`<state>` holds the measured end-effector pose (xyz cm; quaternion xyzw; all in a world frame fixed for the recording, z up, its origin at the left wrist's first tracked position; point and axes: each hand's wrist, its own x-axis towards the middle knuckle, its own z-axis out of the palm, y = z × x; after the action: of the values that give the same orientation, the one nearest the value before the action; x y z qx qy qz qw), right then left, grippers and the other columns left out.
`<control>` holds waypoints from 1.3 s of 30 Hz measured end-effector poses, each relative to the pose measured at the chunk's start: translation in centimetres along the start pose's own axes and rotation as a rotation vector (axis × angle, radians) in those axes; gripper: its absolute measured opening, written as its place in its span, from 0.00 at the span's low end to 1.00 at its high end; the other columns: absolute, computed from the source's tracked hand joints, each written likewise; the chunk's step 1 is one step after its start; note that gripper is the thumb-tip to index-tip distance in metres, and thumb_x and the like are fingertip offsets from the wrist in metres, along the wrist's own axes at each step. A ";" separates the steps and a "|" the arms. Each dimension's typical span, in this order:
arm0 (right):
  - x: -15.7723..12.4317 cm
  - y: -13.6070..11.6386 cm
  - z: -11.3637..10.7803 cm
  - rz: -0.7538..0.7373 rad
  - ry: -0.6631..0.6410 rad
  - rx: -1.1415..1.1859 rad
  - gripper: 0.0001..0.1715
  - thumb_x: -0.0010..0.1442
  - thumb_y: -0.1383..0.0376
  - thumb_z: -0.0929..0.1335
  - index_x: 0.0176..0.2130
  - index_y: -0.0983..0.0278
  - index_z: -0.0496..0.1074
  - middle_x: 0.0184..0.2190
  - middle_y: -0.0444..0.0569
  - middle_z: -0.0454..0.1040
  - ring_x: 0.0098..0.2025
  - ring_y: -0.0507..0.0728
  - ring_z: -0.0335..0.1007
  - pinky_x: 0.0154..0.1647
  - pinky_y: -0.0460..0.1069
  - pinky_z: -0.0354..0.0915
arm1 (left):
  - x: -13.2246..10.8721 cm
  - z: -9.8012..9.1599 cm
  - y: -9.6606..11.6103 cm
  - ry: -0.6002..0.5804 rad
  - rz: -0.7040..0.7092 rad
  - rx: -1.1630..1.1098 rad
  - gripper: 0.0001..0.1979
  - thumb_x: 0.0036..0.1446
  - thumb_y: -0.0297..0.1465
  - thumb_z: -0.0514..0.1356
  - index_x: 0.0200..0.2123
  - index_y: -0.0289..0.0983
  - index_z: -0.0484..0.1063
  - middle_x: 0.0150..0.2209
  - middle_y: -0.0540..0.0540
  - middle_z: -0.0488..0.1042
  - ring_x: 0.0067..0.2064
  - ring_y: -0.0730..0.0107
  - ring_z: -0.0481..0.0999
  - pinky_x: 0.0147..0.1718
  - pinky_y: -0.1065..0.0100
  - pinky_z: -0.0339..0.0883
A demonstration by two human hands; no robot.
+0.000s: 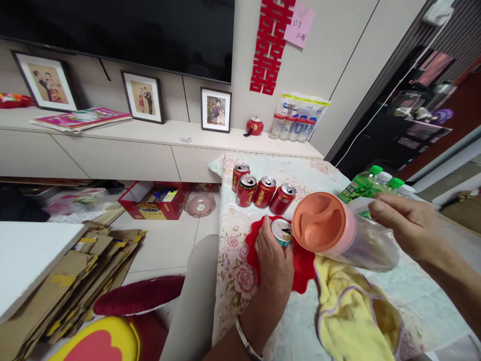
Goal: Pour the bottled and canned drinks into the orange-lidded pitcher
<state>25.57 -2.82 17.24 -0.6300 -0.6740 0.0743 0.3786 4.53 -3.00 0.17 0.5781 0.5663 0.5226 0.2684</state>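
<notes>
Bangled left hand [275, 263] gripping one can [281, 229], right hand [408, 220] one tilted pitcher [347, 233], four red cans [263, 194]

Soft, even indoor light makes the pale wall [323, 45] and the desk [293, 326] bright, with only faint, loose-edged shadows. The source is out of frame, though it may well be overhead. Small glints mark the metal tops of the red cans [264, 195]; the television [124, 30] is nearly black, and the shelving [383, 138] at right is dim. Wide-angle distortion tilts the verticals and stretches the edges (the white panel [35, 265] at left included). Small print looks soft.
</notes>
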 end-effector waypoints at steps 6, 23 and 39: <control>0.0 0.3 0.0 0.004 0.003 0.016 0.37 0.61 0.37 0.70 0.19 0.61 0.59 0.20 0.40 0.53 0.24 0.52 0.49 0.24 0.49 0.47 | 0.0 0.1 -0.2 0.006 0.004 -0.007 0.39 0.58 0.19 0.59 0.72 0.33 0.53 0.66 0.29 0.68 0.68 0.43 0.69 0.66 0.42 0.64; 0.2 0.0 0.0 0.003 -0.003 0.016 0.37 0.60 0.37 0.70 0.19 0.61 0.60 0.19 0.41 0.54 0.23 0.52 0.50 0.24 0.49 0.47 | -0.1 0.1 -0.3 0.018 0.029 0.028 0.39 0.58 0.19 0.59 0.72 0.34 0.53 0.67 0.29 0.68 0.68 0.43 0.69 0.65 0.42 0.65; 0.2 -0.3 -0.2 0.004 -0.014 0.009 0.37 0.60 0.36 0.69 0.19 0.61 0.61 0.19 0.41 0.55 0.23 0.52 0.51 0.24 0.49 0.48 | 0.0 -0.1 -0.1 -0.004 0.009 0.019 0.38 0.59 0.19 0.59 0.72 0.33 0.54 0.66 0.27 0.68 0.69 0.43 0.68 0.66 0.42 0.64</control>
<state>25.41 -2.81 17.62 -0.6290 -0.6751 0.0824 0.3767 4.43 -3.03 0.13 0.5840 0.5682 0.5172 0.2617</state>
